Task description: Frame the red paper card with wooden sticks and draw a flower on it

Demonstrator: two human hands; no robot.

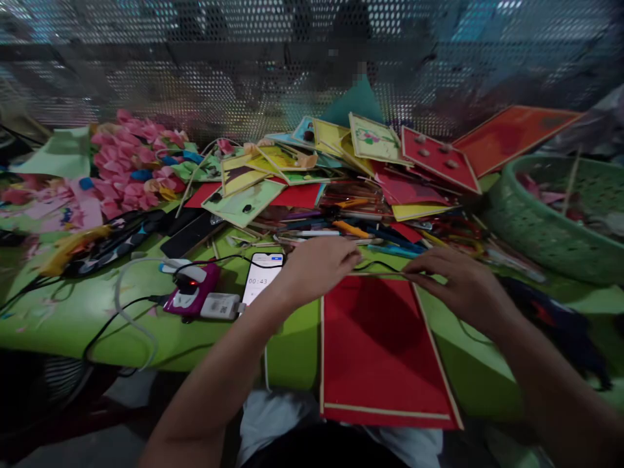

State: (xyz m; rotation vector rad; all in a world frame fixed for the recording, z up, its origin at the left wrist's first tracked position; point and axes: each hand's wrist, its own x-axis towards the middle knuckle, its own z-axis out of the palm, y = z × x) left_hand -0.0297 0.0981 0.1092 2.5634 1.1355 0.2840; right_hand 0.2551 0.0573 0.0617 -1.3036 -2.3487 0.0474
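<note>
A red card (pixel 380 351) with pale thin sticks along its edges lies at the front of the green table, partly over my lap. My left hand (pixel 324 265) is just above its top left corner, fingers pinched together; what is between them is hidden. At the top right corner is my right hand (pixel 451 283), with thumb and forefinger closed at the end of a thin pale stick (pixel 373 274) along the card's top edge. A black cord (pixel 377 264) shows behind this stick, between the hands.
A phone (pixel 260 276) with a running timer and a purple power strip (pixel 195 292) with cables lie left. Behind are piled decorated cards (pixel 375 140), pens (pixel 351 227) and pink paper flowers (pixel 136 156). A green basket (pixel 550 221) stands right, before a perforated metal screen (pixel 244 84).
</note>
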